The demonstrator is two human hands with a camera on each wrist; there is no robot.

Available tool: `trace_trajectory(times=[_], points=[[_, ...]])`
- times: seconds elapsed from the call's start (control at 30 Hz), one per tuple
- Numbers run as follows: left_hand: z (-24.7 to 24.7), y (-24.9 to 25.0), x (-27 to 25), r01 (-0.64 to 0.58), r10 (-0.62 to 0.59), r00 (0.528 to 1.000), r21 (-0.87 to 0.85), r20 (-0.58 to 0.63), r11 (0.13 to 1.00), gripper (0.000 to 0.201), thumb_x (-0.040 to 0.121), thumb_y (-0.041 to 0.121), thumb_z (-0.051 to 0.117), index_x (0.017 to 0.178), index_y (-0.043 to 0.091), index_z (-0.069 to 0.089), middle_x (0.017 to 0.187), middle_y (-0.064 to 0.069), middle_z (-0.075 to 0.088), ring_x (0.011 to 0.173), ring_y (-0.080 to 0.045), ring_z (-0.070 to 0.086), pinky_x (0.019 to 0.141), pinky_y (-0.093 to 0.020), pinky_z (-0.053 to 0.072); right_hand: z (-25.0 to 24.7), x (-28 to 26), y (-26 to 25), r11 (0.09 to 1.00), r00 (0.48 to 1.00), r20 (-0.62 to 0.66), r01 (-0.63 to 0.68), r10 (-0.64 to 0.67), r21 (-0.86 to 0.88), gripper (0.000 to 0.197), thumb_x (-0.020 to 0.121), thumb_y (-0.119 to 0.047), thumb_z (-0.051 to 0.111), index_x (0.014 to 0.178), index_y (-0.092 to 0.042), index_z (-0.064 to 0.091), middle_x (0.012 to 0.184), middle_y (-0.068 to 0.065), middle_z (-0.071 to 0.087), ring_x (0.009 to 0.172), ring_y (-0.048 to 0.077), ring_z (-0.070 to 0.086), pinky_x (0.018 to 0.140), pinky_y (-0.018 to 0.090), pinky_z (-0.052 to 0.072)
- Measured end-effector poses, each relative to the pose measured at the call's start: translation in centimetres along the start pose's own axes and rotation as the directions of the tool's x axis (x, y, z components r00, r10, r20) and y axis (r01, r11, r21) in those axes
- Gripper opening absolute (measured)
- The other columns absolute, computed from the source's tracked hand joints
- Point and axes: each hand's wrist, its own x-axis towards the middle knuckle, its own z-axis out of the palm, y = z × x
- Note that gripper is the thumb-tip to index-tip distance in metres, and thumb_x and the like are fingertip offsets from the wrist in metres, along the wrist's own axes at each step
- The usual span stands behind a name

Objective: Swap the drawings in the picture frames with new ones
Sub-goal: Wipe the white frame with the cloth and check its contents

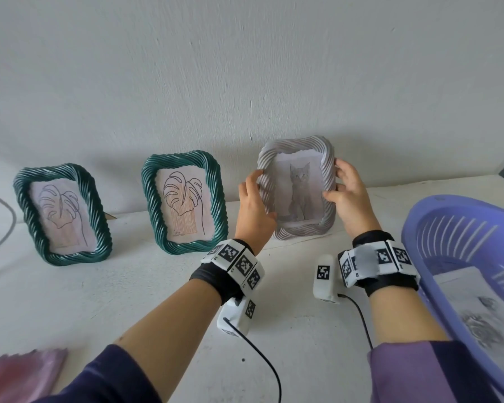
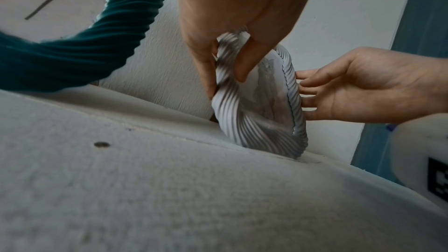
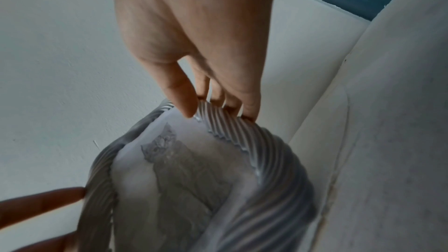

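Standing between left hand (image 1: 255,206) and right hand (image 1: 350,196), white frame (image 1: 298,228)

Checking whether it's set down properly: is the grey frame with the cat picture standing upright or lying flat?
Upright. The grey frame stands on its lower edge on the white surface, its cat picture facing out, gripped at its sides by the left hand and right hand.

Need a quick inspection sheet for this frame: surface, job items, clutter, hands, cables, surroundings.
Surface: white table, small dark specks.
Job's things: grey frame with cat picture, bottom edge on the table; two green frames with leaf drawings, upright by the wall.
Clutter: purple basket at right, printed sheets inside; pink item near left, blurred.
Hands: left hand grips the grey frame's left edge; right hand grips its right edge.
Cables: black wrist-camera leads; grey cord far left.
Surroundings: white wall.
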Motion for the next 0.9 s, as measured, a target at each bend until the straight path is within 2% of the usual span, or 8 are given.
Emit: trace_trajectory(times=[0.17,0.23,0.33,0.5,0.73,0.9], points=[[0.0,0.0,-0.3,-0.011,0.011,1.000,-0.007,-0.005,1.000,0.081,0.070,-0.018,0.060,0.134,0.018,0.026,0.125,-0.011,0.035,0.104,-0.026,0.050,0.086,-0.025,0.049,-0.3,-0.2,-0.2,1.000,1.000,-0.015,-0.011,0.011,-0.004,0.065,0.078,0.016,0.047,0.132,-0.019,0.043,0.131,0.004,0.049,0.108,0.015,0.052,0.083,0.025,0.044],[0.2,0.1,-0.6,-0.017,0.017,1.000,-0.023,0.000,1.000,0.080,0.070,-0.018,0.060,0.134,0.018,0.027,0.124,-0.010,0.036,0.105,-0.025,0.049,0.089,-0.030,0.050,-0.4,-0.3,-0.1,1.000,0.999,-0.030,-0.014,0.013,-0.006,0.065,0.077,0.017,0.047,0.132,-0.018,0.043,0.129,0.004,0.050,0.108,0.016,0.051,0.081,0.023,0.044],[0.4,0.2,-1.0,-0.016,0.016,1.000,-0.035,0.005,0.999,0.080,0.069,-0.019,0.060,0.133,0.017,0.027,0.125,-0.010,0.035,0.107,-0.024,0.047,0.093,-0.034,0.049,-0.6,-0.3,0.1,1.000,0.999,-0.034,-0.017,0.016,-0.007,0.066,0.076,0.016,0.046,0.131,-0.020,0.044,0.129,0.007,0.051,0.112,0.022,0.052,0.082,0.027,0.045],[0.5,0.4,-1.4,-0.007,0.007,1.000,-0.040,0.009,0.999,0.082,0.070,-0.019,0.058,0.135,0.018,0.025,0.125,-0.010,0.033,0.107,-0.025,0.047,0.093,-0.037,0.049,-0.8,-0.6,0.0,1.000,0.999,-0.033,-0.017,0.016,-0.006,0.065,0.077,0.017,0.046,0.130,-0.020,0.044,0.120,0.005,0.054,0.108,0.023,0.054,0.074,0.023,0.046],[0.4,0.7,-1.7,0.002,-0.001,1.000,-0.038,0.021,0.999,0.083,0.071,-0.018,0.058,0.136,0.020,0.023,0.128,-0.009,0.032,0.110,-0.026,0.048,0.093,-0.039,0.050,-0.9,-1.0,-0.3,0.999,0.999,-0.018,-0.030,0.029,-0.015,0.065,0.079,0.016,0.046,0.134,-0.019,0.040,0.122,0.005,0.053,0.108,0.023,0.054,0.074,0.022,0.047],[0.2,0.8,-1.7,0.006,-0.005,1.000,-0.039,0.024,0.999,0.082,0.072,-0.015,0.061,0.137,0.019,0.023,0.130,-0.010,0.033,0.111,-0.027,0.049,0.092,-0.040,0.050,-1.0,-1.3,-0.8,0.999,0.999,-0.021,-0.029,0.028,-0.041,0.063,0.081,0.014,0.047,0.135,-0.017,0.039,0.120,0.004,0.051,0.106,0.018,0.052,0.070,0.016,0.044]])
